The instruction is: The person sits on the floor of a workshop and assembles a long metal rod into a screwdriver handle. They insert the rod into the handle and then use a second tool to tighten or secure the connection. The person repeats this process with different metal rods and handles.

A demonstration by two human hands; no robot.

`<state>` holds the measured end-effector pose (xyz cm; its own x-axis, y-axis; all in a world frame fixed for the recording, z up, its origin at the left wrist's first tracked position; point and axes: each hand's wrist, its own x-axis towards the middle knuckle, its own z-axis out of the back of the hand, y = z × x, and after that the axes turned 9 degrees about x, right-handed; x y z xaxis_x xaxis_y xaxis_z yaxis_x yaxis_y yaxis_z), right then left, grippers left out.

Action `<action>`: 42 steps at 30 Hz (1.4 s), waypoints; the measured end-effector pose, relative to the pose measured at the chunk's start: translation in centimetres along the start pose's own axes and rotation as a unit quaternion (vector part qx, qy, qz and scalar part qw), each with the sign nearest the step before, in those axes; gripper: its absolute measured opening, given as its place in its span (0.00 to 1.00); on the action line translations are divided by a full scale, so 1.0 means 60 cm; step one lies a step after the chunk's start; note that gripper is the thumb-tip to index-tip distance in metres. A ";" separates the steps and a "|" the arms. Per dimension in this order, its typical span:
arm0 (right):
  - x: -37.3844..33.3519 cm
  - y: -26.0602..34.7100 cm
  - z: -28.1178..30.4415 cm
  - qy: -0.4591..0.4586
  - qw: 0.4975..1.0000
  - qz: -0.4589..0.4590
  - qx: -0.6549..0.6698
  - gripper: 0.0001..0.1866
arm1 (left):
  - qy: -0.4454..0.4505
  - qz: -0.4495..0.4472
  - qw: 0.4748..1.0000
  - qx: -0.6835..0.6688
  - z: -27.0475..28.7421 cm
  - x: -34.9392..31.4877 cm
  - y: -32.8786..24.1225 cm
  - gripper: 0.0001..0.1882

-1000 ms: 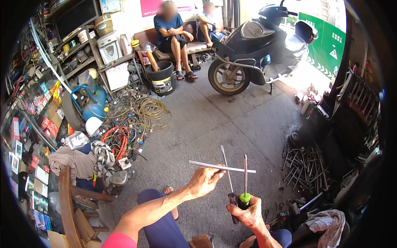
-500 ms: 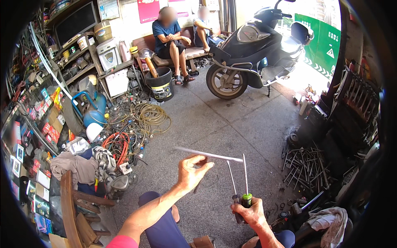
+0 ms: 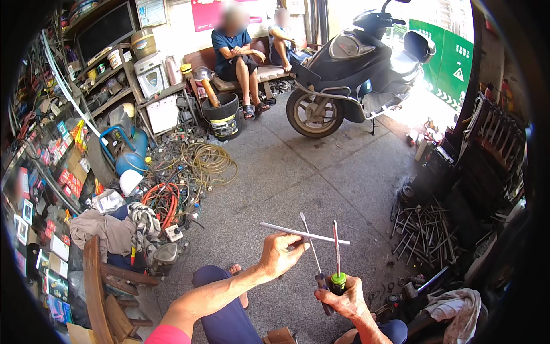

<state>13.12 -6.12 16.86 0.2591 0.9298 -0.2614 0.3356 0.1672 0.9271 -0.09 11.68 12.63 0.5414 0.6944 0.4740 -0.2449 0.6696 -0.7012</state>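
Observation:
A thin whitish rod (image 3: 323, 238) is pinched between the thumb and fingers of my left hand (image 3: 281, 256), slanting slightly down to the right. My right hand (image 3: 350, 301) is closed around two screwdrivers at once, their shafts pointing up and away. One is a green-handled screwdriver (image 3: 338, 279); the other, a dark-handled screwdriver (image 3: 322, 281), leans to the left of it. In the picture the rod crosses both shafts; whether it touches them I cannot tell.
A dark scooter (image 3: 349, 74) stands ahead, near two people on a bench (image 3: 269, 73). Coiled hoses (image 3: 209, 163) and clutter line the left, beside a wooden chair (image 3: 97, 286). On the right lie a heap of metal rods (image 3: 424, 235) and a rag (image 3: 458, 309).
My left hand has shifted right and down, carrying the rod further across the screwdriver shafts. The dark-handled screwdriver leans further left, and my right hand has barely moved.

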 end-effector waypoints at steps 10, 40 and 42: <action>-0.005 -0.004 -0.005 -0.016 1.000 0.008 0.017 0.10 | 0.039 -0.047 0.998 -0.001 -0.026 -0.041 -0.036 0.09; -0.006 0.007 0.029 0.017 0.999 0.030 0.022 0.13 | 0.015 0.067 0.986 -0.152 -0.045 -0.030 -0.018 0.10; -0.005 0.007 0.036 0.014 0.999 0.021 0.024 0.12 | 0.035 0.080 0.985 -0.147 -0.033 -0.021 -0.034 0.09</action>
<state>15.12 -7.03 16.78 0.2491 0.9442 -0.2154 0.3690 0.1131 0.9225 1.34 8.93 12.38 0.5707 0.7585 0.3145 -0.0938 0.4407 -0.8928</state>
